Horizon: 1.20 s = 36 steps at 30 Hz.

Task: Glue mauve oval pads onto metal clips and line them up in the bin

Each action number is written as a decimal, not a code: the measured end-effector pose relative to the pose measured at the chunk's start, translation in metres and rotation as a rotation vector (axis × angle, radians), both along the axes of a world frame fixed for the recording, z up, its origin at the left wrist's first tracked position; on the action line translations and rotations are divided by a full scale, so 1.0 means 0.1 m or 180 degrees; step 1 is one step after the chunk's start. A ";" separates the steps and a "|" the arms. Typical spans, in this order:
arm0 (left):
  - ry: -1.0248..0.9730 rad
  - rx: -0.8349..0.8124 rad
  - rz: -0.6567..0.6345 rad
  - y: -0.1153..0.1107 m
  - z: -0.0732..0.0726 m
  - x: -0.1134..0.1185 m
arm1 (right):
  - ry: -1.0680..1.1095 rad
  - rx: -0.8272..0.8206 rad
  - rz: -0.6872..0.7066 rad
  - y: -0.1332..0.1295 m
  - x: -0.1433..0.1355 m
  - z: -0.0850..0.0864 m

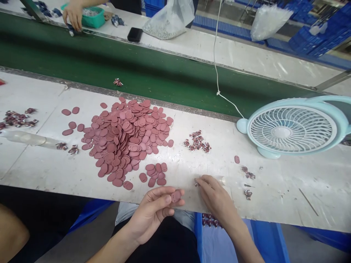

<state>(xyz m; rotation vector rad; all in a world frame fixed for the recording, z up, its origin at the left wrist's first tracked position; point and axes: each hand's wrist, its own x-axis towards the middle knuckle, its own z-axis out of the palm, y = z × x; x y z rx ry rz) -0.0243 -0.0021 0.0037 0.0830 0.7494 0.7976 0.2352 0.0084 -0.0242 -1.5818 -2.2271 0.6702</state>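
Note:
Between the thumb and fingers of my left hand [157, 208] is an oval dusty-red disc [176, 196] with small holes, held over the table's front edge. My right hand [215, 195] is low over the table to the right, its fingertips pinched on a small shiny part [196, 184] too small to make out. Behind my left hand lies a small group of loose oval discs [157, 174], with a large heap of the same discs [126, 135] beyond it. A cluster of small dark-red and silvery parts [197, 141] lies past my right hand.
A light-blue fan [293, 129] stands at the right, its white cord [216, 62] running upward. Across the green conveyor belt [164, 76], another person's hand [73, 16] works beside a green basket [95, 19]. A blue bin [267, 237] sits below the table edge.

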 end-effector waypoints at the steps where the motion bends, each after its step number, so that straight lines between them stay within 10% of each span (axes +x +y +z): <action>1: 0.0012 0.0000 -0.0012 0.00 0.00 0.00 | -0.0044 -0.0086 -0.0083 0.01 0.01 0.02; 7: 0.0079 0.0168 0.0043 -0.05 0.01 0.01 | 0.1422 -0.0987 -0.1338 -0.18 -0.18 0.42; 12: 0.0347 0.0473 0.0029 -0.08 0.01 0.10 | 0.2777 -0.1290 -0.1080 -0.33 -0.55 0.67; 36: 0.0744 0.0765 -0.0047 -0.10 0.06 0.16 | 0.2842 -0.1864 -0.1034 -0.23 -0.64 0.74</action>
